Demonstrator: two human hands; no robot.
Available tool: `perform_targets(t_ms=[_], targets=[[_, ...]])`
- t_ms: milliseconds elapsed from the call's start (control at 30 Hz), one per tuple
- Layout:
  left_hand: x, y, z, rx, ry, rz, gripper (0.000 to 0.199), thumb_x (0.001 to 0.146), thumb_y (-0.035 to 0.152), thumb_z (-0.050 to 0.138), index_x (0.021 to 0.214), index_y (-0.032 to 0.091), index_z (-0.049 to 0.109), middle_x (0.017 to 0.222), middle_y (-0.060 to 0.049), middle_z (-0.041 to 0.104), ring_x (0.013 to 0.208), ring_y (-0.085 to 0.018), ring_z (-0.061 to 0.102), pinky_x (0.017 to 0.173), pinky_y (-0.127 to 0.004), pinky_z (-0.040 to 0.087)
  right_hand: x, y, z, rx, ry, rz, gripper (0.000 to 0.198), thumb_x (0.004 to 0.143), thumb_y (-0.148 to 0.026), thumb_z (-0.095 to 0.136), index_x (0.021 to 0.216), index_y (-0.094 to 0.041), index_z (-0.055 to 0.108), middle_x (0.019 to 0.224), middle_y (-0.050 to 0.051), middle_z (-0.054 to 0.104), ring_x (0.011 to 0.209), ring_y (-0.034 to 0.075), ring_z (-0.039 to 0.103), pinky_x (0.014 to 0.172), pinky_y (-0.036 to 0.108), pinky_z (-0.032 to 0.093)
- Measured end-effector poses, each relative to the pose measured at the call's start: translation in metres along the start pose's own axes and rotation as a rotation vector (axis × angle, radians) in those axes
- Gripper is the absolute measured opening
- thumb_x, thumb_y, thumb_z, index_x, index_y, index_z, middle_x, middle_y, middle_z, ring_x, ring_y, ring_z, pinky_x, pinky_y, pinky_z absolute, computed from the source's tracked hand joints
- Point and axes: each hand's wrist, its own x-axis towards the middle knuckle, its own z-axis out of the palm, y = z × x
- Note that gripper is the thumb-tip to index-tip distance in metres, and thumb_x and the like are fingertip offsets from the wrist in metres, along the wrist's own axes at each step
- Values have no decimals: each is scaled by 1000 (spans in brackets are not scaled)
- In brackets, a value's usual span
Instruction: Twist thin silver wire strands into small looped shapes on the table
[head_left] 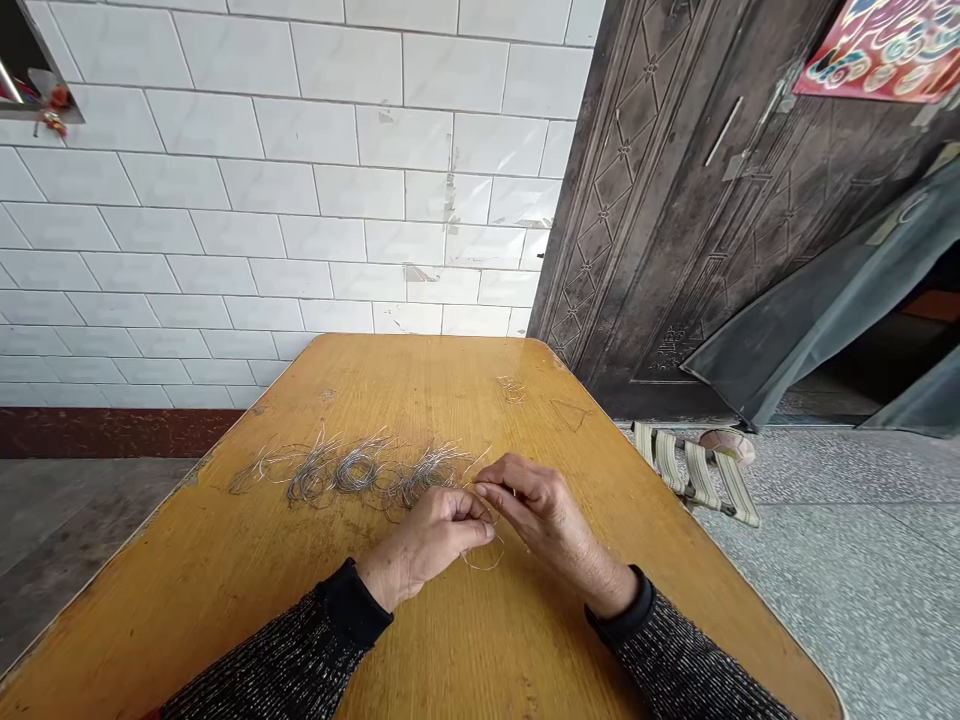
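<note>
My left hand point(439, 535) is pinched closed, thumb against the curled fingers, on a thin wire point(484, 569) whose loop hangs just below the fingertips, over the wooden table point(465, 650). My right hand point(544, 510) is beside it on the right, a little higher, its thumb and forefinger also brought together on the thin wire, close to the left hand's knuckles; the strand is so fine that I cannot tell exactly how it runs between the two grips.

Just beyond my left hand lie three tangled wire bundles in a loose row: the left bundle point(306, 480), the middle bundle point(355, 470) and the right bundle point(420, 482), which is nearest to my fingers. Stray ends stick up and out from them, and some curls overlap between neighbours. Farther up the table, toward the right, are a small wire coil point(512, 390) and, nearer its right edge, a bent wire triangle point(571, 413)
</note>
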Motion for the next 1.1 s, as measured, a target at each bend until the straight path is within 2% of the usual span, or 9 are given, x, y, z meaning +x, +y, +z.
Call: perform_targets(t_ms=[100, 200, 400, 600, 700, 800, 867, 967, 1100], targets=[[0, 1, -1, 105, 0, -1, 10, 65, 19, 54, 56, 16, 51, 52, 5, 40, 51, -9, 34, 51, -25, 25, 0, 0, -1, 4, -49, 64, 25, 86, -28, 46, 67, -17, 57, 60, -1, 52, 55, 10, 46, 53, 23, 35], [0, 1, -3, 219, 1, 15, 7, 65, 17, 54, 58, 15, 53, 53, 5, 43, 53, -9, 35, 52, -24, 26, 1, 2, -2, 133, -134, 190, 30, 86, -33, 45, 62, -16, 51, 54, -4, 41, 49, 8, 36, 47, 21, 29], [0, -2, -4, 301, -18, 55, 6, 64, 16, 54, 58, 15, 55, 54, 4, 46, 54, -10, 39, 52, -24, 28, 4, 8, -2, 416, -253, 354, 39, 79, -49, 50, 57, -17, 44, 50, -5, 39, 44, 6, 33, 42, 20, 26], [4, -3, -8, -38, 83, -3, 13, 65, 27, 56, 59, 15, 55, 54, 4, 45, 52, -9, 38, 53, -24, 29, 5, 9, 4, 438, -76, 388, 39, 78, -54, 49, 68, -17, 47, 56, -4, 45, 45, 7, 40, 44, 21, 32], [5, -4, -11, -135, 172, 15, 20, 68, 34, 58, 61, 15, 55, 53, 4, 43, 52, -9, 37, 52, -23, 27, 4, 9, 7, 467, -119, 360, 35, 74, -49, 56, 69, -16, 48, 56, -4, 45, 48, 7, 40, 45, 20, 31], [6, -6, -14, -178, 216, -2, 20, 69, 37, 59, 68, 16, 57, 57, 4, 45, 53, -9, 37, 49, -22, 26, 2, 10, 12, 616, -139, 387, 31, 65, -41, 68, 71, -17, 49, 60, -4, 47, 49, 6, 39, 46, 20, 31], [7, -9, -14, -181, 217, -6, 19, 68, 35, 59, 68, 16, 58, 57, 4, 45, 53, -9, 37, 48, -22, 25, 1, 12, 14, 665, -119, 401, 29, 63, -36, 70, 75, -17, 52, 62, -4, 48, 52, 7, 41, 48, 21, 32], [8, -11, -16, -216, 188, -37, 15, 64, 31, 60, 62, 16, 57, 52, 4, 43, 50, -8, 36, 46, -22, 22, -1, 14, 15, 607, -124, 372, 17, 68, -29, 66, 73, -16, 56, 61, -4, 47, 54, 7, 40, 50, 21, 31], [11, -11, -18, -367, 131, -171, 14, 56, 25, 64, 57, 16, 53, 50, 5, 42, 46, -6, 34, 44, -22, 18, -1, 13, 12, 559, -149, 345, 13, 70, -27, 64, 68, -16, 57, 60, -3, 49, 55, 8, 42, 52, 22, 32]])
